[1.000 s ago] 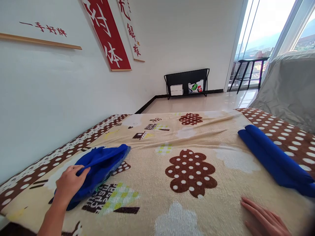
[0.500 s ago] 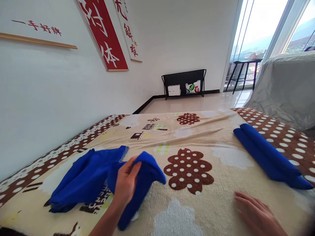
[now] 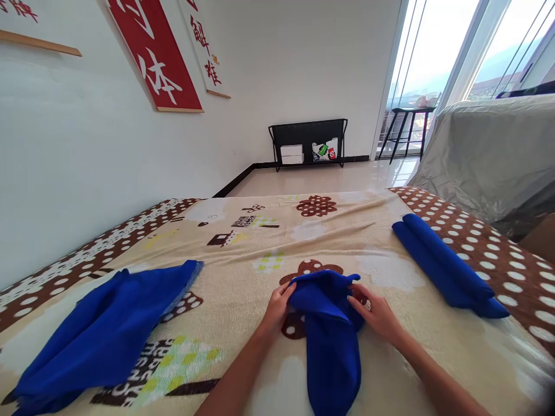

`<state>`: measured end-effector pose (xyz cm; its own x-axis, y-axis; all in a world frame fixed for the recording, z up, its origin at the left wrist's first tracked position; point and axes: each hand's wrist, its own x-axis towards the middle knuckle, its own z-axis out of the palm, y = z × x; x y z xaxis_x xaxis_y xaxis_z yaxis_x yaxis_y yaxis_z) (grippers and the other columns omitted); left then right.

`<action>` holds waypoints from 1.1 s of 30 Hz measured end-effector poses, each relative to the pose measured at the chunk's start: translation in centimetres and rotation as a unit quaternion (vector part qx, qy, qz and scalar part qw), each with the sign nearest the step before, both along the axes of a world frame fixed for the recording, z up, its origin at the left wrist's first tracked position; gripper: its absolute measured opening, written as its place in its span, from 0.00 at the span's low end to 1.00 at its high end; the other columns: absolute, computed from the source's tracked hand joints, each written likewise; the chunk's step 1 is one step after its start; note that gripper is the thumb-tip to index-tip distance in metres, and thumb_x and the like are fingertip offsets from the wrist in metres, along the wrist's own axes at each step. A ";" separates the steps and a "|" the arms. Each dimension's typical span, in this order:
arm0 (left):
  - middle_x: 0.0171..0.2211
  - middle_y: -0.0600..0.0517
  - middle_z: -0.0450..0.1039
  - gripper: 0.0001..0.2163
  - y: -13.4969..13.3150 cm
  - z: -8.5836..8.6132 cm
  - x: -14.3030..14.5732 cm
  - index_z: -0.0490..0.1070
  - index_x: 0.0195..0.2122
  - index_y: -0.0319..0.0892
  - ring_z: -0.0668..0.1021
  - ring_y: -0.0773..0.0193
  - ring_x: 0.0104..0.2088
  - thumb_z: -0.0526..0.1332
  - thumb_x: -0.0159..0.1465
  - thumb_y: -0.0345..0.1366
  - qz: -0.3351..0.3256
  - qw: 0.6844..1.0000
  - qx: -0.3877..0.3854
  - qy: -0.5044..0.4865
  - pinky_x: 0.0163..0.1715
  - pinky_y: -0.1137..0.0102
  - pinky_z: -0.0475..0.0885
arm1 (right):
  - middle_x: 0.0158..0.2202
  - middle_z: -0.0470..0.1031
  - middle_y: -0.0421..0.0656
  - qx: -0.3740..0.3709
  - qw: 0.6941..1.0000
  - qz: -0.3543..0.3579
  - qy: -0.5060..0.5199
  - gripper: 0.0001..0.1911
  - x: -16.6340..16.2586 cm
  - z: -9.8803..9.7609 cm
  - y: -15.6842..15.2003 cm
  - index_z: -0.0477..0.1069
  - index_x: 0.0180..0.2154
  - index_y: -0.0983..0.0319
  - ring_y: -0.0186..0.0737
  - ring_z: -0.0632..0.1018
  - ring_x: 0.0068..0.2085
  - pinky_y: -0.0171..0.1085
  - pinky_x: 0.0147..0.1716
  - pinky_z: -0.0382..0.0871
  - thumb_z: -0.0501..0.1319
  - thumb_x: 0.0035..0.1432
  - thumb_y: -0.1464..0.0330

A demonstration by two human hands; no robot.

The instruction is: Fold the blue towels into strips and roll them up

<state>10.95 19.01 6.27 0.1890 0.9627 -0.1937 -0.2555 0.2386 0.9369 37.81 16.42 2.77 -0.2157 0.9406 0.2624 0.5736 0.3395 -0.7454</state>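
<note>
A piece of blue cloth (image 3: 332,341) hangs crumpled between my two hands over the middle of the bed cover. My left hand (image 3: 277,306) pinches its upper left corner. On the other side, my right hand (image 3: 376,312) has its thumb and fingers closed on the cloth's right edge. A second blue cloth (image 3: 99,335) lies loosely spread to the left, with a frayed-looking edge at its upper right. Off to the right rests a blue cloth folded into a long narrow roll (image 3: 446,266), apart from my hands.
The cream cover (image 3: 234,248) with brown dotted borders spreads over the whole surface. A white wall (image 3: 87,138) with hanging scrolls rises at left. Beyond stand a black rack (image 3: 310,144) and a stool (image 3: 410,130). A grey covered bulk (image 3: 494,156) is at right.
My left hand has carried one blue cloth rightward, away from the spread cloth. My right hand, which lay on the cover, has come up and gripped it. The view has turned rightward.
</note>
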 end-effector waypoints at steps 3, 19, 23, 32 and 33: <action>0.28 0.53 0.73 0.19 0.9 -1.3 -1.9 0.75 0.39 0.42 0.74 0.66 0.26 0.69 0.56 0.51 0.002 1.000 -0.008 -0.019 0.25 0.73 0.64 | 0.37 0.77 0.43 0.011 1.000 -0.010 0.013 0.18 0.5 -1.4 0.3 0.72 0.49 0.59 0.38 0.77 0.36 0.39 0.39 0.73 0.52 0.68 0.56; 0.30 0.48 0.77 0.13 -0.4 -2.4 -1.3 0.78 0.36 0.41 0.76 0.60 0.32 0.73 0.54 0.41 -0.095 0.995 0.010 0.021 0.35 0.67 0.69 | 0.31 0.73 0.39 -0.048 0.992 0.104 -0.044 0.15 0.3 -1.0 -2.5 0.73 0.49 0.55 0.33 0.73 0.31 0.34 0.35 0.68 0.56 0.67 0.56; 0.28 0.47 0.78 0.10 -0.3 -2.9 -1.3 0.80 0.31 0.41 0.76 0.61 0.30 0.73 0.55 0.41 -0.106 0.992 0.029 0.064 0.32 0.68 0.68 | 0.29 0.71 0.38 -0.091 0.989 0.099 -0.059 0.14 0.2 -1.3 -2.4 0.73 0.46 0.56 0.33 0.71 0.29 0.34 0.32 0.66 0.57 0.66 0.56; 0.26 0.47 0.77 0.12 0.1 -4.1 -1.2 0.79 0.27 0.42 0.76 0.61 0.29 0.71 0.56 0.45 -0.107 0.991 0.042 0.067 0.29 0.68 0.67 | 0.27 0.69 0.37 -0.105 0.988 0.101 -0.054 0.10 0.1 -1.5 -2.5 0.72 0.43 0.56 0.33 0.70 0.29 0.33 0.32 0.65 0.57 0.64 0.62; 0.26 0.47 0.77 0.12 0.1 -4.1 -1.2 0.79 0.27 0.42 0.76 0.60 0.28 0.71 0.56 0.46 -0.108 0.991 0.043 0.067 0.29 0.68 0.67 | 0.27 0.69 0.37 -0.103 0.988 0.103 -0.057 0.09 0.1 -1.6 -2.5 0.72 0.44 0.56 0.34 0.70 0.29 0.34 0.32 0.65 0.57 0.64 0.62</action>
